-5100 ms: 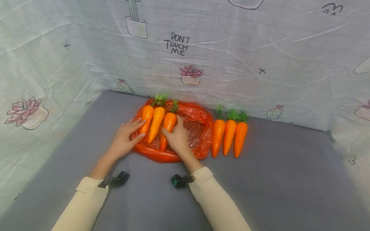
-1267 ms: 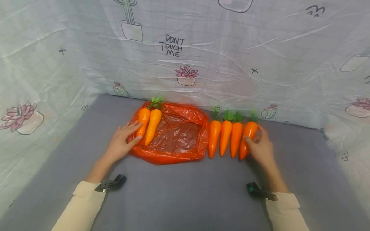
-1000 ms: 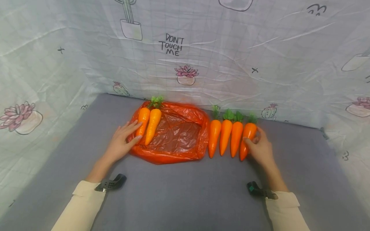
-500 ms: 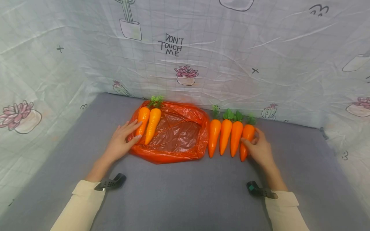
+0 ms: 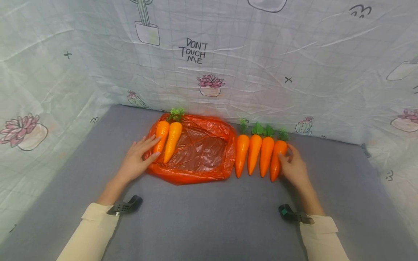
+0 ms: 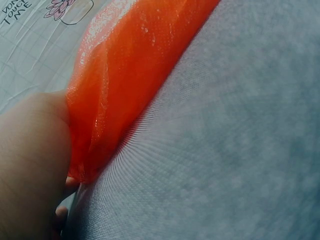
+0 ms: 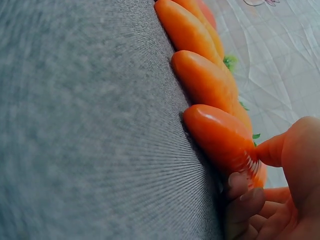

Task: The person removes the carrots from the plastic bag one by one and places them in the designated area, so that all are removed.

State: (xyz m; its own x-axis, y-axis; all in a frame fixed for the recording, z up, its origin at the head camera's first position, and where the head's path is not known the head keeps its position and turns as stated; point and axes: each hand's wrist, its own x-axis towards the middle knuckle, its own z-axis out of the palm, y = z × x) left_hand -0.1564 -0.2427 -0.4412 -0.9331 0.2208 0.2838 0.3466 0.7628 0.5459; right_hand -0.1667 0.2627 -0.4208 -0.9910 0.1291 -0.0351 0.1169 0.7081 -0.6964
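In the head view an orange-red plastic bag (image 5: pixel 202 177) lies spread with its rim folded back. Two carrots with green tops, including a ridged one (image 5: pixel 173 142), lie in its left part. My left hand (image 5: pixel 134 159) rests on the bag's left rim, thumb and forefinger spread, fingertips near the leftmost carrot (image 5: pixel 162 129). Several carrots stand in a row right of the bag, tips toward me. My right hand (image 5: pixel 294 166) touches the right side of the rightmost carrot (image 5: pixel 276 165); in the right wrist view the thumb (image 7: pixel 272 150) meets its surface, the other fingers beside it.
A grey cloth surface (image 5: pixel 202 221) lies under everything. Pale printed fabric walls (image 5: pixel 248 72) rise close behind the carrots and at both sides. The nearest carrot of the row (image 5: pixel 241 154) lies right against the bag's right edge.
Over the last seconds my right hand has carried a carrot out of the bag to the row's right end. Just now its thumb has drawn back to the right. My left hand stays on the rim.
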